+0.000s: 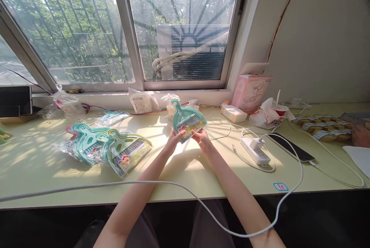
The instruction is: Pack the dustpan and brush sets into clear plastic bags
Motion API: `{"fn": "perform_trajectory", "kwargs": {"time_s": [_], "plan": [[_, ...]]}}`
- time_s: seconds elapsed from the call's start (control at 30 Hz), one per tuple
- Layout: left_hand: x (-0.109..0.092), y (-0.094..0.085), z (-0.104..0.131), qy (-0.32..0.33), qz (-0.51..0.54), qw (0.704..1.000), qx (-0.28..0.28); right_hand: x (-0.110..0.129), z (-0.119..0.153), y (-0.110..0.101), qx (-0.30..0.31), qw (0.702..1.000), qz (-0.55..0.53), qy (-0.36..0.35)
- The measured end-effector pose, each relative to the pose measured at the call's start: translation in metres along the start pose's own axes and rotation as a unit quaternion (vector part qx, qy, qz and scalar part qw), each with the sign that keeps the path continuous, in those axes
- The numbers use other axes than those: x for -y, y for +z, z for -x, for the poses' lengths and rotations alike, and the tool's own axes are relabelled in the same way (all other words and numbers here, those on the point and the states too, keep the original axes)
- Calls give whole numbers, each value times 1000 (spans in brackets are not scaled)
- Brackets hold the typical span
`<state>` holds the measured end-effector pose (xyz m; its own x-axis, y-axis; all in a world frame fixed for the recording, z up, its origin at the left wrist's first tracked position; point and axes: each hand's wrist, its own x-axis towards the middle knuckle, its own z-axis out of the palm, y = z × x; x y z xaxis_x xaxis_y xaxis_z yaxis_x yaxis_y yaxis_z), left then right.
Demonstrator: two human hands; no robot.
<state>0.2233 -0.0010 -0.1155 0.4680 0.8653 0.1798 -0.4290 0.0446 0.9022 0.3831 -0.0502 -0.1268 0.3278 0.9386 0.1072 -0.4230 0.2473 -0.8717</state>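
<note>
A teal mini dustpan and brush set [187, 115] with a printed label stands tilted above the table, its handle pointing up. My left hand [173, 139] is closed on its lower left edge. On the lower right edge, my right hand [201, 137] pinches the same set. To the left lies a pile of similar wrapped dustpan sets [89, 144], with a yellow-green-rimmed one [131, 151] on the near side. One more packed set [114, 117] lies flat behind the pile.
A white power strip [254, 151], a phone [290, 147] and a long white cable [173, 184] occupy the right and front. Farther back are a pink box [250, 91], a bagged cup [271, 113] and packaged food [326, 127]. A tablet [15, 100] stands far left.
</note>
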Motion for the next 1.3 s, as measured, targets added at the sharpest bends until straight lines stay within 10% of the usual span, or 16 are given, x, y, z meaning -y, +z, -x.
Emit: {"fn": "perform_trajectory", "kwargs": {"time_s": [0.63, 1.1, 1.3], "plan": [[25, 6, 1, 19, -8, 997, -74, -7, 4, 3, -33, 999, -13, -21], [12, -2, 1, -55, -41, 998, -8, 5, -1, -3, -28, 997, 29, 63], [4, -5, -3, -90, 15, 993, -79, 24, 1, 3, -61, 993, 48, 84]]}}
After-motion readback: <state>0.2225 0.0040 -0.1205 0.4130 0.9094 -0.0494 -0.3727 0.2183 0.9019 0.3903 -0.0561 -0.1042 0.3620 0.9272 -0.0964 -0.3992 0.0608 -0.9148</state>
